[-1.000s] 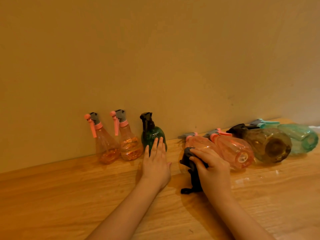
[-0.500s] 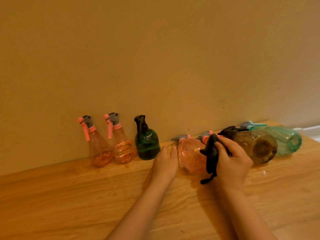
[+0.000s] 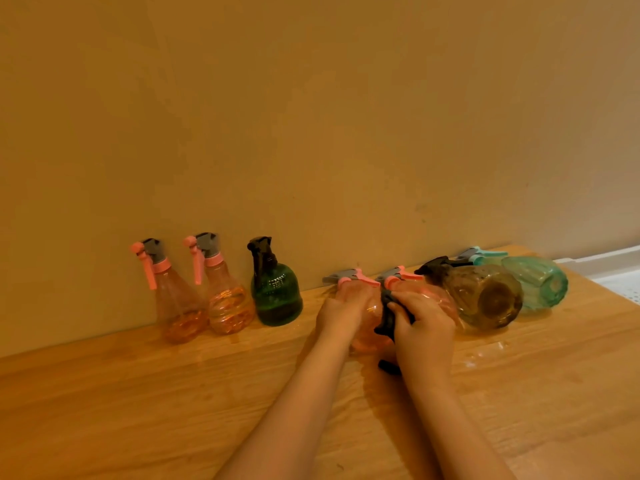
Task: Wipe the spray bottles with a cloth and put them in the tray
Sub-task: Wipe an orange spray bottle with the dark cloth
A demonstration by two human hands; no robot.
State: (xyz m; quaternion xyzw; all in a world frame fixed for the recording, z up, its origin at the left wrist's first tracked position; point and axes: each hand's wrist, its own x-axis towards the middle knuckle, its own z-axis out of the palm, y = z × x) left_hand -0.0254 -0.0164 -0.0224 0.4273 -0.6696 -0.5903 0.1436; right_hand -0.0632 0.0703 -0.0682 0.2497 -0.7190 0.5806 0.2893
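Black cloth is bunched in my right hand, fingers curled round it and pressing it onto the side of a pink spray bottle that's lying down on the table. My left hand has its grip wrapped round the same bottle near the neck, so both hands are on it.

That bottle's long axis runs roughly front to back: base toward me, pink-and-grey trigger head aimed at the wall.

Just right of it there's a second pink bottle lying the same way, mostly hidden behind my right hand, then an amber bottle and a teal one, both on their sides with bases toward me and nozzles to the back left.

Off to the left, three bottles stand upright along the wall: two pink ones and a dark green one.

Progress-wise I'd say early to middle. Can't tell whether the standing ones are wiped already. No tray anywhere in the head view, so as far as I can see nothing's been put away yet. Some wet spots sit on the wood near the amber bottle.
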